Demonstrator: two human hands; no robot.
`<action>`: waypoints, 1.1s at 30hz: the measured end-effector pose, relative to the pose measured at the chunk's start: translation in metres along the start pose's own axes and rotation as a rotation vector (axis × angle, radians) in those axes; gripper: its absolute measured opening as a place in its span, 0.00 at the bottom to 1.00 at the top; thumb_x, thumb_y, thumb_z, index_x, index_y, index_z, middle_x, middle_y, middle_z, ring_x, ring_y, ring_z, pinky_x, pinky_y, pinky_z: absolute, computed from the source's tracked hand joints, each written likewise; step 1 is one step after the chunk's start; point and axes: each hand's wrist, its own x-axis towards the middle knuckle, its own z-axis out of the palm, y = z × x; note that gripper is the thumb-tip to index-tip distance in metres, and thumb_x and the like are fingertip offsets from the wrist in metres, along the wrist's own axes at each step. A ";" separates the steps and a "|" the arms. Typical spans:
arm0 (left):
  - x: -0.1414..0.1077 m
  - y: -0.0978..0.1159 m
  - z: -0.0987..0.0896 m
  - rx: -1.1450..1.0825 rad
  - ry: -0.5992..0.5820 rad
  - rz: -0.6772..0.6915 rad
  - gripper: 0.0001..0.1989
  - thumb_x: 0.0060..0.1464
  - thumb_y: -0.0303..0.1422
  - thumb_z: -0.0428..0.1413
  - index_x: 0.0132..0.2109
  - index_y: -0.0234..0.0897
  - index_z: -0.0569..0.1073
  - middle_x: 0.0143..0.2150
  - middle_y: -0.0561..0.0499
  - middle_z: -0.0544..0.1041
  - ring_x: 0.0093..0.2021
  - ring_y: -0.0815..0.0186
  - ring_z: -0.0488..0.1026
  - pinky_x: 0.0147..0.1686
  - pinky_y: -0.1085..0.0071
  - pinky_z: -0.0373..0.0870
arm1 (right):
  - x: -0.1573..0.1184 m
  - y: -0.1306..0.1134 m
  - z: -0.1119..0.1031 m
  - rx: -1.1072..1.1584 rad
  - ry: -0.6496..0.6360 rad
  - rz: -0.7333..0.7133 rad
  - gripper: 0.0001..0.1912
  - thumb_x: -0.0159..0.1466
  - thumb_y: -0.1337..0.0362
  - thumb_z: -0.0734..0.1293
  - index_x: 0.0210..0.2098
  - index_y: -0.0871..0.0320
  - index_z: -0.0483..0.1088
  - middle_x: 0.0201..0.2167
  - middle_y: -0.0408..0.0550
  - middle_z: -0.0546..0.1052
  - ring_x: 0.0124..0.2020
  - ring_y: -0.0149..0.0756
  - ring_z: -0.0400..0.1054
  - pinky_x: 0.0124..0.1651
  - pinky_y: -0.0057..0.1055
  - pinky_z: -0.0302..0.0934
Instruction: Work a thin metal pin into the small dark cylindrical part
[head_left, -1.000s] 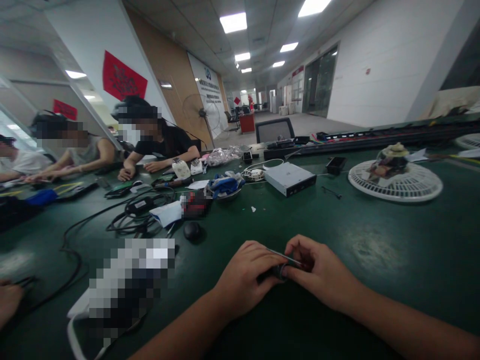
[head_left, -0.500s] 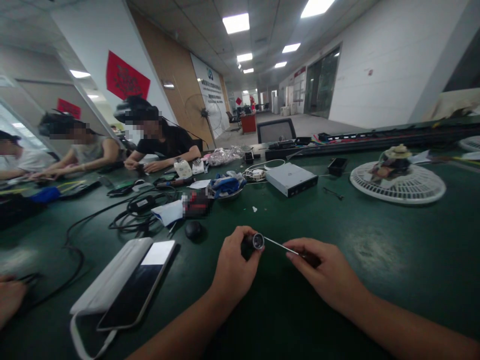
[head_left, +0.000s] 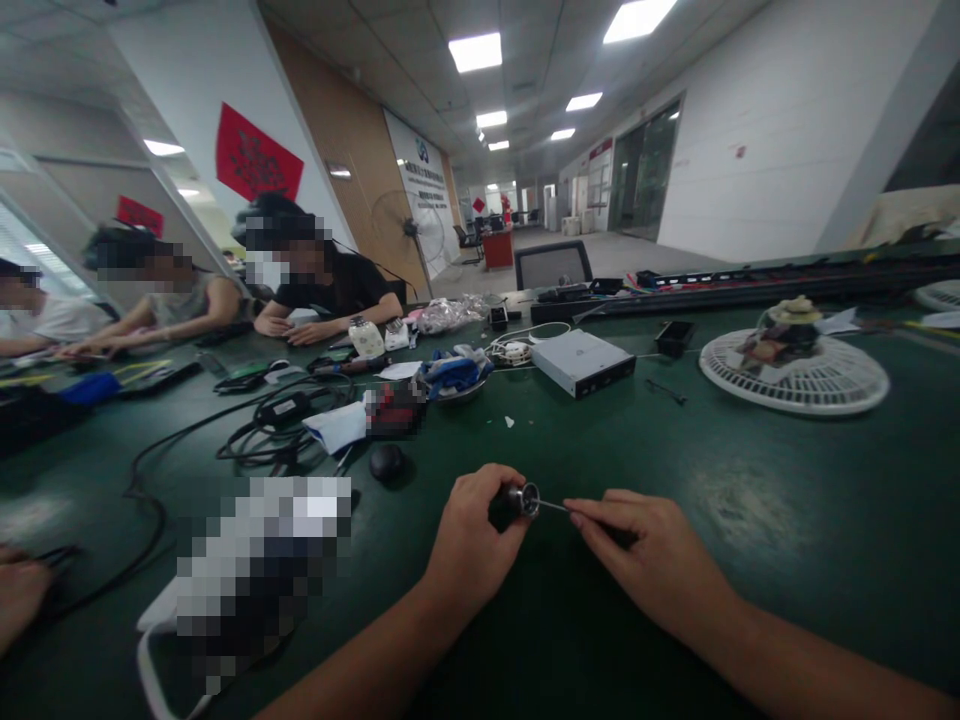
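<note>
My left hand (head_left: 480, 515) grips a small dark flashlight-like cylinder (head_left: 529, 499) between thumb and fingers, its shiny metal rim and hollow-looking end turned towards the right. In my right hand (head_left: 637, 530) is a screwdriver (head_left: 553, 506); its thin metal shaft shows between the fingertips, and the handle is mostly hidden by the palm. The shaft's tip is at the open end of the cylinder and appears to enter it. Both hands are held low over the green table (head_left: 615, 455), close to each other.
A black mouse (head_left: 387, 462) and a pixelated white-and-dark object (head_left: 262, 560) with a cable lie left. Beyond the hands are a blue cloth (head_left: 456, 372), a grey disc drive (head_left: 583, 360) and a white fan grille (head_left: 795, 385). Other people (head_left: 322, 280) sit at far left.
The screwdriver's tip has moved from beside the cylinder's rim to its open end. The cylinder has turned further right, and my right fingers have shifted forward along the shaft.
</note>
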 end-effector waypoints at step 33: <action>-0.001 0.004 -0.001 0.045 0.022 0.062 0.11 0.54 0.24 0.59 0.43 0.42 0.72 0.43 0.52 0.78 0.46 0.60 0.75 0.47 0.59 0.69 | 0.000 -0.008 -0.004 -0.137 -0.091 0.075 0.11 0.68 0.60 0.63 0.33 0.52 0.76 0.26 0.41 0.76 0.27 0.33 0.69 0.31 0.32 0.55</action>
